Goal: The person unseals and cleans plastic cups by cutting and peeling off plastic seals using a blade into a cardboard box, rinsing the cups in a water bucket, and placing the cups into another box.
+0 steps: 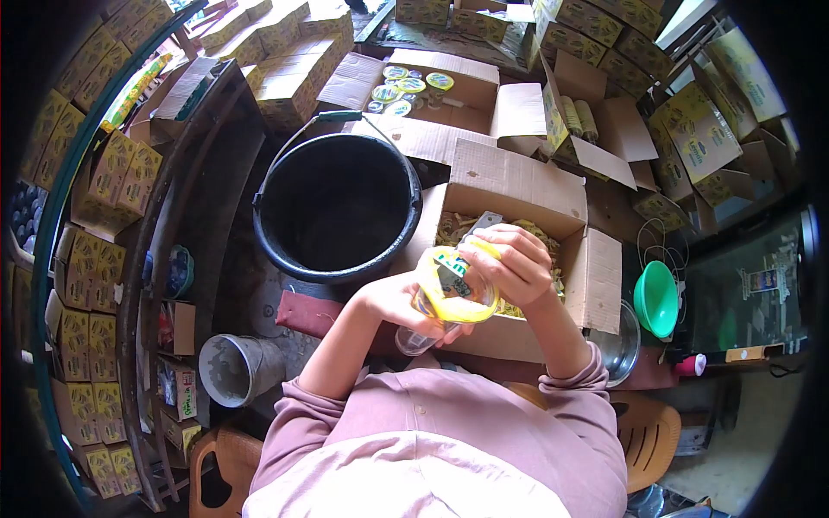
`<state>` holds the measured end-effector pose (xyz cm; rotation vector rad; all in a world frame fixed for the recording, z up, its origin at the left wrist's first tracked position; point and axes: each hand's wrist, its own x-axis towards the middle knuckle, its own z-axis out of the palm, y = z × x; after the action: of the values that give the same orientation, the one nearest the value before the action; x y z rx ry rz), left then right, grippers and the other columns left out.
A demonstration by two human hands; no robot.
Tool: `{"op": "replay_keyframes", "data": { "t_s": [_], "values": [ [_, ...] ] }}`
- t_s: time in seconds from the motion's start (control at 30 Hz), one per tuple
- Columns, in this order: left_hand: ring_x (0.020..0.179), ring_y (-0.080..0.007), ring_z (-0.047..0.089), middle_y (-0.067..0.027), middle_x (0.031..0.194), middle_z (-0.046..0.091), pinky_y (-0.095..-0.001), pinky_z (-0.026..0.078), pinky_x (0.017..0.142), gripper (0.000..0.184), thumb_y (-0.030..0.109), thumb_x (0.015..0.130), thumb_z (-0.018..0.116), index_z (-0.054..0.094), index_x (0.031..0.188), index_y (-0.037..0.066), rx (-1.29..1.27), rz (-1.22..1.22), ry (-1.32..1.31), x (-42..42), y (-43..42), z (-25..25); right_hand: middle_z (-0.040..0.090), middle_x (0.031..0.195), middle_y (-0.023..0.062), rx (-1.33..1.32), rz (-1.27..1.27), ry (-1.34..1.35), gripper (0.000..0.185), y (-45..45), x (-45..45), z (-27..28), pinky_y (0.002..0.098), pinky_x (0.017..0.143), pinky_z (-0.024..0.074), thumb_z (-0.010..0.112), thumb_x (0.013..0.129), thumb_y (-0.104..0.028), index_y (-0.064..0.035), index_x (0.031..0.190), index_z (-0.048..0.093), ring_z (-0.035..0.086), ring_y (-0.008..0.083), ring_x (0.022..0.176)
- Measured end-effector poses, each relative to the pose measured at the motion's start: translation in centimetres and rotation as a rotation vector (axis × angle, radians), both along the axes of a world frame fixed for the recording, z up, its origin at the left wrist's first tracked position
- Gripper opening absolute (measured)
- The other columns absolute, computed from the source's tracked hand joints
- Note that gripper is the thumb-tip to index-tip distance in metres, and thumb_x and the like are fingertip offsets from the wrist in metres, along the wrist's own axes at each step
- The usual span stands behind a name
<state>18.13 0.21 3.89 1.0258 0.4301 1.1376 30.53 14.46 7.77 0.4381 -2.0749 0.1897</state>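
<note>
In front of my chest, my left hand (404, 304) is closed around a clear plastic cup (416, 340), which is tilted. Yellow printed film (466, 306) covers or rings the cup's mouth, and a dark printed patch shows in its middle. My right hand (518, 259) pinches a yellow edge of this film at the upper right of the cup. A flat grey piece (485, 222) shows just beyond the right fingertips; whether that hand grips it too, I cannot tell. Below both hands is an open cardboard box (518, 177) with yellow strips or scraps inside.
A large black bucket (275, 250) stands to the left, with a smaller grey bucket (272, 363) nearer me. Ahead, another open box (471, 73) holds several sealed cups (413, 85). A green bowl (656, 298) sits at the right. Stacked yellow cartons (91, 332) line the left side.
</note>
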Motion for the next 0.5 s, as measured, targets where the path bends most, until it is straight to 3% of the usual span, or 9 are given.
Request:
{"op": "replay_keyframes", "data": {
  "t_s": [0.07,0.17,0.2,0.3,0.33,0.43,0.5],
  "values": [
    [0.069,-0.0172,0.059,-0.0126,0.076,0.057,-0.0256,0.047,0.057,0.049,0.023,0.064,0.074,0.049,0.097,-0.003,0.011,-0.113,-0.075,-0.2,0.4,-0.2,0.06,0.074,0.0046,-0.006,-0.009,0.004,0.021,-0.3,-0.1,0.1,0.0297,0.065,0.0527,0.07,0.062,-0.013,-0.0026,0.079,0.065,0.061,0.0174,0.072],
    [0.068,-0.0182,0.059,-0.0143,0.083,0.057,-0.0271,0.048,0.057,0.056,0.023,0.065,0.074,0.045,0.104,-0.004,-0.059,-0.083,-0.142,-0.5,0.5,-0.5,0.059,0.075,0.0042,0.022,-0.076,0.006,0.021,0.1,0.0,-0.4,0.0297,0.064,0.0519,0.069,0.061,-0.013,-0.0029,0.078,0.065,0.06,0.0169,0.072],
    [0.071,-0.0197,0.06,-0.0155,0.093,0.056,-0.0293,0.05,0.063,0.065,0.02,0.065,0.074,0.039,0.116,-0.003,-0.116,-0.042,-0.168,-0.7,0.2,-0.7,0.059,0.076,0.004,0.038,-0.107,0.005,0.021,0.4,0.0,-0.5,0.0297,0.064,0.0516,0.069,0.06,-0.013,-0.003,0.078,0.065,0.06,0.0167,0.072],
    [0.108,-0.0199,0.046,-0.0123,0.116,0.047,-0.0312,0.037,0.093,0.076,0.021,0.069,0.071,0.029,0.129,0.002,-0.055,0.334,0.161,-1.3,-0.2,-0.4,0.058,0.075,0.0036,0.07,-0.165,-0.016,0.021,0.6,0.3,-0.2,0.029,0.062,0.0505,0.067,0.06,-0.011,-0.0033,0.08,0.065,0.059,0.0163,0.071],
    [0.121,-0.0186,0.031,-0.0109,0.126,0.038,-0.0311,0.025,0.102,0.081,0.018,0.069,0.071,0.024,0.133,0.002,-0.123,0.414,0.177,-1.3,-0.4,-0.5,0.058,0.075,0.0034,0.067,-0.182,-0.021,0.022,0.9,0.3,-0.6,0.0289,0.062,0.0495,0.065,0.06,-0.01,-0.0038,0.081,0.065,0.057,0.0164,0.069],
    [0.119,-0.0188,0.034,-0.0127,0.123,0.04,-0.0317,0.025,0.102,0.071,0.013,0.074,0.065,0.026,0.131,-0.002,-0.011,0.653,0.284,-0.9,-0.1,-0.9,0.056,0.073,0.0033,0.1,-0.278,-0.078,0.02,1.5,0.6,-0.4,0.0297,0.059,0.0481,0.064,0.062,-0.01,-0.0038,0.082,0.064,0.056,0.0166,0.068],
    [0.116,-0.0206,0.038,-0.0149,0.12,0.043,-0.0319,0.026,0.101,0.065,0.013,0.074,0.063,0.029,0.127,-0.004,0.107,0.789,0.531,-0.3,0.1,0.0,0.055,0.072,0.0034,0.114,-0.284,-0.109,0.019,1.9,0.6,-1.0,0.0304,0.058,0.047,0.062,0.063,-0.01,-0.0037,0.081,0.063,0.055,0.0163,0.067]
  ]
}}
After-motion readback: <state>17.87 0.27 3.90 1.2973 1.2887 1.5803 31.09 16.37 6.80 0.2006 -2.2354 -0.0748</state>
